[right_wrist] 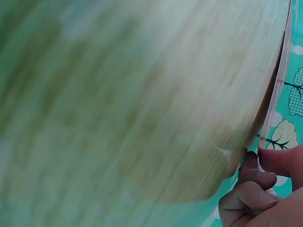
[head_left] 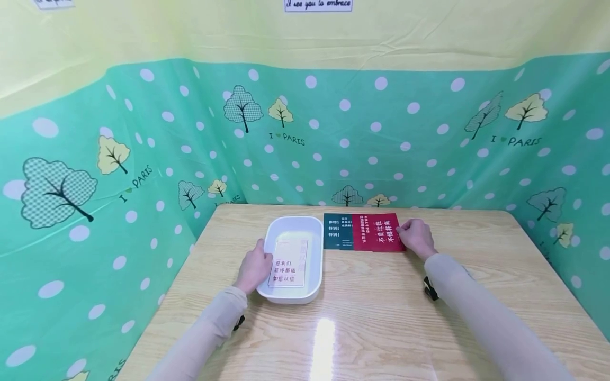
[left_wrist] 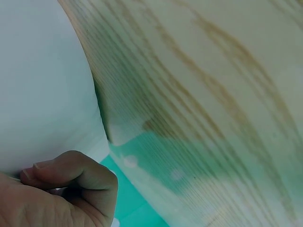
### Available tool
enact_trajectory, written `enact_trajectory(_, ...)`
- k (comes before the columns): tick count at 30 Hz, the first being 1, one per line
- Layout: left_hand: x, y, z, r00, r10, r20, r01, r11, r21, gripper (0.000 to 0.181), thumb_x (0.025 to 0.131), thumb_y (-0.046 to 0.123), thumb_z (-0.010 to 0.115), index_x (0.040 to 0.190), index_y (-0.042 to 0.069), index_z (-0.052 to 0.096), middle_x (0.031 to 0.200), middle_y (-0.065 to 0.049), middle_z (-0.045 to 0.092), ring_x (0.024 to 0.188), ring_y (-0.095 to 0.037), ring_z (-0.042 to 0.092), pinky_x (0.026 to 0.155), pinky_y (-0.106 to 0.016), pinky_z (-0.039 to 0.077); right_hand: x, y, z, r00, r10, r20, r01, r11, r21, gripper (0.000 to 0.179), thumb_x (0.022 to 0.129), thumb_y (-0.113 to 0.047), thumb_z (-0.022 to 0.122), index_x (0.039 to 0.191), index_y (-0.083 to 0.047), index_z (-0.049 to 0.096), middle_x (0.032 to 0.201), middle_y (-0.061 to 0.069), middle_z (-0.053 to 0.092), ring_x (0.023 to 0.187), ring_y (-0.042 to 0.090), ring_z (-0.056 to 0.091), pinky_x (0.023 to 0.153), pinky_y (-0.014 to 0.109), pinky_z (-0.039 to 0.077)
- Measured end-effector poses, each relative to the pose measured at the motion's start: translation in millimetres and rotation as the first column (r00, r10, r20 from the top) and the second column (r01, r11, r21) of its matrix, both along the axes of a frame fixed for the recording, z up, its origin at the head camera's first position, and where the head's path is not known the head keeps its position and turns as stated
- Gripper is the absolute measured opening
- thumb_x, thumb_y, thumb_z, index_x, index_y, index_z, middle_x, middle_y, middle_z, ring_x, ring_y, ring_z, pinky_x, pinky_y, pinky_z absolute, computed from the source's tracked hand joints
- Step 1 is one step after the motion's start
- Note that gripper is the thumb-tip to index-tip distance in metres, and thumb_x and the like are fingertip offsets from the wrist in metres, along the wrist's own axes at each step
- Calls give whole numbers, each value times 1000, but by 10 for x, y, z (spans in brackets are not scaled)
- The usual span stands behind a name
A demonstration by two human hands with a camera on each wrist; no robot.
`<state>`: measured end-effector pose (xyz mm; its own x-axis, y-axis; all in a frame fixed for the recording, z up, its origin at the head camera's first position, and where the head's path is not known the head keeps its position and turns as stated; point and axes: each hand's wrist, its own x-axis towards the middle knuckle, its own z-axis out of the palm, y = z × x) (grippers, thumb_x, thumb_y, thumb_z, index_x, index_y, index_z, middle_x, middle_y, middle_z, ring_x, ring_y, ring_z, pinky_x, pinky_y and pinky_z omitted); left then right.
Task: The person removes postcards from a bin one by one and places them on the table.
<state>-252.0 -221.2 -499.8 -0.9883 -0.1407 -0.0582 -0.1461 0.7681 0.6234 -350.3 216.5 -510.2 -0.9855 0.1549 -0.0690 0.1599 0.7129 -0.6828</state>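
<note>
My left hand (head_left: 255,266) grips the left rim of a white plastic basin (head_left: 316,264) standing on the table. Inside the basin lies a pale card (head_left: 288,264) with dark printed characters. In the left wrist view, curled fingers (left_wrist: 90,177) hold the basin's edge. To the right of the basin, dark green cards (head_left: 332,241) and red cards (head_left: 371,233) with white print overlap in a row. At the right end of that row, my right hand (head_left: 418,238) pinches the edge of a red card. The right wrist view shows that card's thin edge (right_wrist: 274,90) between thumb and fingers.
The wooden table (head_left: 381,317) has its far edge just behind the cards. A green polka-dot curtain (head_left: 343,143) with tree prints hangs behind and along both sides. Bright light reflects off the tabletop in front of the basin.
</note>
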Motion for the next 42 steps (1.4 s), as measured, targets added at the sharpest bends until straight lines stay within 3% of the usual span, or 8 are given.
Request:
enact_trajectory(10,-5,11,5,1000,-7,12,7,1000,-15,58,108,15,47,160,-4,28,111,-28,68,70,-25,66,57,-34,58,-29,-17,1,1000,1,29,-1,1000,10,28,107,-24,61,108,3,68,105,20,68,89,30,62,69,36,50)
enact_trajectory(27,-1,7,10,1000,-2,2,2,999,-53,57,107,14,48,158,-5,32,111,-30,68,72,-27,67,60,-37,60,-25,-37,4,999,8,44,-9,1000,19,27,107,-23,60,107,4,66,103,21,66,89,32,61,70,38,50)
enact_trajectory(35,1,13,8,1000,-5,1,5,999,-49,53,107,14,47,156,-4,34,98,-24,68,64,-25,64,53,-35,57,-24,-39,11,999,10,46,-11,1000,24,25,106,-20,60,109,4,66,109,23,66,96,36,62,76,43,52)
enact_trajectory(42,1,19,16,1000,-5,10,5,999,-49,54,108,14,47,157,-5,33,102,-25,68,66,-24,64,55,-34,56,-7,-16,19,999,-9,47,8,1000,2,28,107,-21,58,116,6,62,116,26,64,104,39,61,83,47,53)
